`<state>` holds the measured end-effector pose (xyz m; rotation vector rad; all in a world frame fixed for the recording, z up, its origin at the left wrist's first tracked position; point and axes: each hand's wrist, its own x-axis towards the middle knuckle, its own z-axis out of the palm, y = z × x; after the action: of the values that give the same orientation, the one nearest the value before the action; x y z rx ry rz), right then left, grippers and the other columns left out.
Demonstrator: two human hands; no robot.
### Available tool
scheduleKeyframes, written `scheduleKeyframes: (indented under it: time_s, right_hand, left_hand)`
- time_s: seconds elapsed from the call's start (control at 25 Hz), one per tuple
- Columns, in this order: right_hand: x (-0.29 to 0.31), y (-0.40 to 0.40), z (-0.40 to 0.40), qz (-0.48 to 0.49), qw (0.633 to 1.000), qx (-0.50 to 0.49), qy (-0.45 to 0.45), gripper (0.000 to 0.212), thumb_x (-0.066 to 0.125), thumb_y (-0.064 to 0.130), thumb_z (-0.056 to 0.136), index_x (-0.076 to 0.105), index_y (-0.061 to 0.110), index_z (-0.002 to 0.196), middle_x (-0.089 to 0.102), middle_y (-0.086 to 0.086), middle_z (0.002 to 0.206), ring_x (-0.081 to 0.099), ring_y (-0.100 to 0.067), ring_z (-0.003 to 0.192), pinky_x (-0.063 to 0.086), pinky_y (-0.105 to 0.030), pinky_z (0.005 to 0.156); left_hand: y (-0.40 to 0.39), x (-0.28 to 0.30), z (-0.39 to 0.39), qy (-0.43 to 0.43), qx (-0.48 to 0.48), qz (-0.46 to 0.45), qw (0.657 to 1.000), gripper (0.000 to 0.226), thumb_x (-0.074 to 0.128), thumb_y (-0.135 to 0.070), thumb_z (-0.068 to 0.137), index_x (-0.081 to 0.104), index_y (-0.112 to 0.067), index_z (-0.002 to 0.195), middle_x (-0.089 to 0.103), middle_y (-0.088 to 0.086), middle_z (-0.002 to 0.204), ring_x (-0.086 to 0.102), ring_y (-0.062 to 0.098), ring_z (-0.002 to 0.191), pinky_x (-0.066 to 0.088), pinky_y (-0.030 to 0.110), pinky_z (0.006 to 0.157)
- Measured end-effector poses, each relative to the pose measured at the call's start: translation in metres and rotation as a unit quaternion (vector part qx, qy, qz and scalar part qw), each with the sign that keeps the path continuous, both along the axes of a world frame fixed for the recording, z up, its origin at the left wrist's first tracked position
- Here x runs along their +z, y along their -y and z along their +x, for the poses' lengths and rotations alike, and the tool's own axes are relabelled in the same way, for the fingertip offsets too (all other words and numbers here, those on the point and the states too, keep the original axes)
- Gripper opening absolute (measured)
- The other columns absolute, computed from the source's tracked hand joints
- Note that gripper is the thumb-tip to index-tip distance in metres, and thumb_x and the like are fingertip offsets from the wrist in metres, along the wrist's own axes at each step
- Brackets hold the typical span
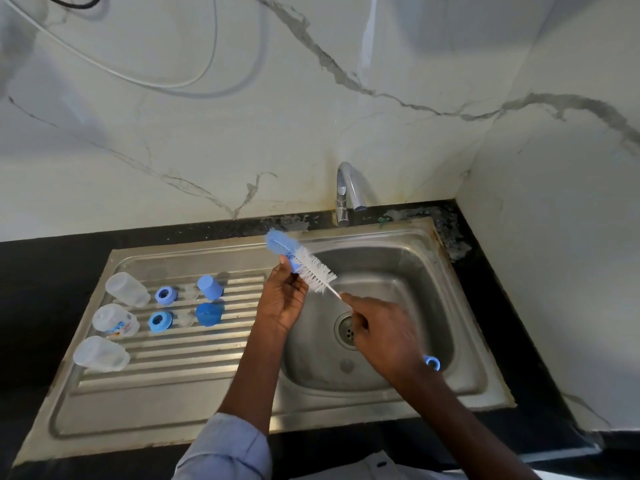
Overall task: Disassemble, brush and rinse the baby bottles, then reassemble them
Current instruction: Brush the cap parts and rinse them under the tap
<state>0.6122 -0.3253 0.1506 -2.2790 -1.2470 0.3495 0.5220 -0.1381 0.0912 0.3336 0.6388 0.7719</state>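
Hands over sink [460, 341]: L hand [282, 301] pinches blue part [296, 265], R hand [381, 332] grips brush [304, 263]

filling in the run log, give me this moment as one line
stage: brushing | right hand: grips bottle brush handle | left hand: holds small blue part against bristles | tap: no water visible | drainboard: three bottles, rings, caps
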Motion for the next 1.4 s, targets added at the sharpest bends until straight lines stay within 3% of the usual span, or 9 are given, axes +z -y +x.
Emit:
scheduleKeyframes:
  time_s: [0.24, 0.4, 0.52, 0.72, 0.84, 1.0, 1.16, 1.28, 1.4]
  right_hand:
    - [-0.029, 0.017, 0.037, -0.003, 0.983, -0.148, -0.105, 0.045, 0.052, 0.015, 0.091, 0.070, 0.041, 0.124, 0.075, 0.002, 0.094, 0.069, -0.022, 0.089, 0.053, -0.031, 0.078]
    - [-0.059, 0.076, 0.085, 0.003, 0.951, -0.285, -0.122, 0.033, 0.052, 0.012, 0.091, 0.070, 0.028, 0.113, 0.072, -0.007, 0.096, 0.067, -0.030, 0.090, 0.054, -0.036, 0.079]
    - [-0.073, 0.102, 0.130, 0.001, 0.926, -0.366, -0.094, 0.019, 0.052, 0.010, 0.093, 0.064, 0.017, 0.107, 0.068, -0.012, 0.100, 0.064, -0.038, 0.093, 0.046, -0.037, 0.077]
    - [-0.097, 0.108, 0.176, -0.037, 0.934, -0.355, -0.027, 0.018, 0.053, 0.008, 0.092, 0.058, 0.007, 0.109, 0.056, -0.017, 0.119, 0.062, -0.043, 0.099, 0.051, -0.047, 0.084]
    - [-0.108, 0.105, 0.198, -0.142, 0.929, -0.341, 0.040, 0.030, 0.056, 0.015, 0.090, 0.056, 0.013, 0.120, 0.059, -0.011, 0.124, 0.062, -0.035, 0.110, 0.046, -0.043, 0.088]
    - [-0.115, 0.101, 0.213, -0.163, 0.931, -0.322, 0.048, 0.031, 0.061, 0.017, 0.088, 0.056, 0.013, 0.118, 0.058, -0.012, 0.125, 0.059, -0.033, 0.114, 0.047, -0.041, 0.089]
    - [-0.115, 0.087, 0.203, -0.077, 0.942, -0.315, 0.088, 0.038, 0.065, 0.013, 0.085, 0.059, 0.010, 0.122, 0.056, -0.016, 0.123, 0.055, -0.036, 0.113, 0.048, -0.043, 0.089]
    - [-0.108, 0.049, 0.177, 0.134, 0.972, -0.189, -0.044, 0.039, 0.069, 0.008, 0.088, 0.065, 0.010, 0.127, 0.064, -0.011, 0.125, 0.060, -0.030, 0.113, 0.048, -0.036, 0.096]
    - [-0.085, -0.004, 0.150, 0.186, 0.924, -0.069, -0.327, 0.036, 0.069, 0.017, 0.098, 0.064, 0.015, 0.133, 0.068, 0.007, 0.124, 0.066, -0.012, 0.110, 0.051, -0.022, 0.090]
  left_hand:
    - [0.025, -0.010, 0.025, -0.072, -0.105, 0.052, 0.990, 0.018, 0.069, -0.020, 0.085, 0.073, -0.012, 0.101, 0.076, 0.007, 0.096, 0.068, 0.015, 0.082, 0.060, 0.024, 0.073]
    - [0.050, -0.023, 0.058, -0.106, -0.127, 0.018, 0.986, 0.013, 0.061, -0.010, 0.099, 0.066, -0.008, 0.110, 0.073, 0.014, 0.105, 0.074, 0.026, 0.089, 0.063, 0.030, 0.080]
    - [0.080, -0.030, 0.087, -0.150, -0.137, 0.001, 0.979, 0.010, 0.056, -0.002, 0.101, 0.064, 0.001, 0.107, 0.069, 0.024, 0.110, 0.077, 0.030, 0.083, 0.064, 0.032, 0.071]
    - [0.108, -0.031, 0.124, -0.223, -0.181, 0.030, 0.957, 0.027, 0.053, -0.006, 0.102, 0.059, 0.003, 0.127, 0.067, 0.028, 0.121, 0.071, 0.033, 0.094, 0.063, 0.029, 0.072]
    - [0.115, -0.027, 0.139, -0.242, -0.190, 0.034, 0.951, 0.025, 0.054, -0.011, 0.103, 0.061, 0.000, 0.123, 0.072, 0.024, 0.117, 0.072, 0.032, 0.094, 0.062, 0.029, 0.072]
    - [0.119, -0.024, 0.149, -0.287, -0.154, 0.035, 0.945, 0.017, 0.057, -0.011, 0.102, 0.066, -0.001, 0.113, 0.073, 0.018, 0.099, 0.067, 0.025, 0.075, 0.059, 0.026, 0.062]
    - [0.113, -0.023, 0.150, -0.352, -0.107, 0.063, 0.928, 0.007, 0.064, -0.003, 0.096, 0.070, -0.001, 0.100, 0.063, 0.016, 0.081, 0.057, 0.022, 0.061, 0.054, 0.024, 0.052]
    - [0.105, -0.018, 0.147, -0.354, -0.086, 0.096, 0.926, 0.007, 0.064, 0.000, 0.096, 0.068, -0.004, 0.092, 0.063, 0.016, 0.078, 0.056, 0.022, 0.057, 0.050, 0.025, 0.050]
    - [0.088, -0.013, 0.146, -0.386, -0.065, 0.138, 0.910, 0.004, 0.066, -0.002, 0.095, 0.069, -0.001, 0.093, 0.066, 0.016, 0.080, 0.056, 0.020, 0.059, 0.048, 0.027, 0.052]
